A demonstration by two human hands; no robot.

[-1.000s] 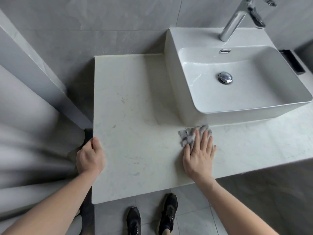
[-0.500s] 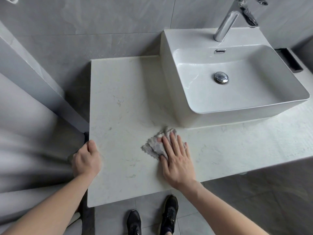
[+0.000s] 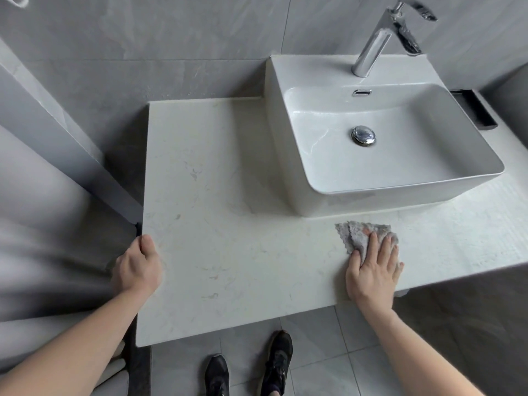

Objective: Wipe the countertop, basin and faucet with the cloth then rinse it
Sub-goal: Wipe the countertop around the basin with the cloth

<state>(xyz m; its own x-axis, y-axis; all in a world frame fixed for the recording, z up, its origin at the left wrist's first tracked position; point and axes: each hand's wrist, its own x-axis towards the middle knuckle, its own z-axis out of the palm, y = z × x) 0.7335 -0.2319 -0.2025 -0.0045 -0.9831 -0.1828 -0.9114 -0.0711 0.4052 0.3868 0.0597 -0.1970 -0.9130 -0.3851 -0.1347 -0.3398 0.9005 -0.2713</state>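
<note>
A pale marble countertop (image 3: 228, 218) carries a white rectangular basin (image 3: 281, 144) at its back right, with a chrome faucet (image 3: 371, 50) behind the bowl. A crumpled grey cloth (image 3: 353, 234) lies on the counter just in front of the basin. My right hand (image 3: 373, 274) presses flat on the cloth with straight fingers and covers its right part. My left hand (image 3: 135, 268) grips the counter's left edge, thumb on top and fingers curled over the side.
A chrome drain plug (image 3: 363, 135) sits in the basin's bottom. A dark narrow tray (image 3: 475, 112) lies right of the basin. Grey tiled walls close the back and left. My black shoes (image 3: 275, 364) stand on the floor below the counter's front edge.
My right hand slid the cloth left along the counter, then back right, and now it lies in front of the basin's middle. The left hand stayed on the counter's edge.
</note>
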